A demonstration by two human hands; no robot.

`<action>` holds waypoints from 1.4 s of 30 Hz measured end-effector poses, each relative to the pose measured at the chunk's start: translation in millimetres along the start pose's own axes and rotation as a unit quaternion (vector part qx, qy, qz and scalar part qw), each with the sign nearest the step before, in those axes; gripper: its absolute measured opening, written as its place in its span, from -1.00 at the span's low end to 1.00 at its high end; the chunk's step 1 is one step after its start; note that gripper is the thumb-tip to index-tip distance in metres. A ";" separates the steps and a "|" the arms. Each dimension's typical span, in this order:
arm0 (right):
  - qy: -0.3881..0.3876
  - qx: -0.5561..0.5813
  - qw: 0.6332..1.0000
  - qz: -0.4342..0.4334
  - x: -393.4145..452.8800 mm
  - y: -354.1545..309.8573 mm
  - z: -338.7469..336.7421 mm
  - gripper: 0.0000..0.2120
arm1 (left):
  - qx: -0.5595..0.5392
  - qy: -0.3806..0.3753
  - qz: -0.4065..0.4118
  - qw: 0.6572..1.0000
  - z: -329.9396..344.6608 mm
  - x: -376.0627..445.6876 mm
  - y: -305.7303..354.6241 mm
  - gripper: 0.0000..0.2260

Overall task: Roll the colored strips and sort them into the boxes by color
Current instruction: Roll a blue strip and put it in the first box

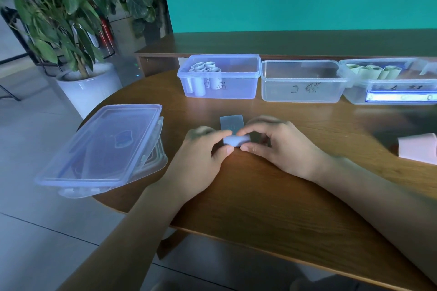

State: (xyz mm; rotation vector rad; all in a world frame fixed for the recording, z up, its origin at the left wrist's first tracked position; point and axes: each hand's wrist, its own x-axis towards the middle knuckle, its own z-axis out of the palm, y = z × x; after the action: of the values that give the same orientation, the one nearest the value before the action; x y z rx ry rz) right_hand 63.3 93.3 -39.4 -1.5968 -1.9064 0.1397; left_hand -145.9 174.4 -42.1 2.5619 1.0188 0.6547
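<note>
Table: three open boxes in a row along the far edge. Left box, rolls standing in its left end; middle box just right of it; right box with rolls inside. Stack of lids at near left, overhanging the table edge. Partly rolled strip at centre, between left hand and right hand. Loose strip at right edge. Potted plant on the floor, far left.

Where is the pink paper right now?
The pink paper lies on the table at the far right edge of the head view, right of the right hand, nearer than the boxes.
</note>
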 end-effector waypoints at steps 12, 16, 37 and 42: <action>-0.013 0.028 0.999 0.021 2.1 -0.1 -1.4 -0.73 | -0.064 0.051 -0.021 0.996 -7.8 -6.2 13.5 -0.76; -0.025 0.057 0.998 0.007 -5.6 -2.5 -6.7 -0.74 | -0.060 0.050 -0.017 0.997 -10.3 -11.7 15.0 -0.82; -0.018 0.022 1.000 0.003 -3.7 -3.2 -3.3 -0.82 | -0.025 0.111 0.034 0.993 -2.8 -9.6 9.6 -0.86; -0.013 0.015 1.000 0.017 0.5 -0.1 -0.5 -0.66 | -0.019 0.096 0.047 0.994 -2.9 -9.2 10.9 -0.87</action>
State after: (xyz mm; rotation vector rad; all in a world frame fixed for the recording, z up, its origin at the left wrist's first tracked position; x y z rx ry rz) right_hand 63.5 93.6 -38.7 -1.6154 -1.8888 0.2031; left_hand -147.1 160.6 -37.6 2.5651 0.9363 0.9520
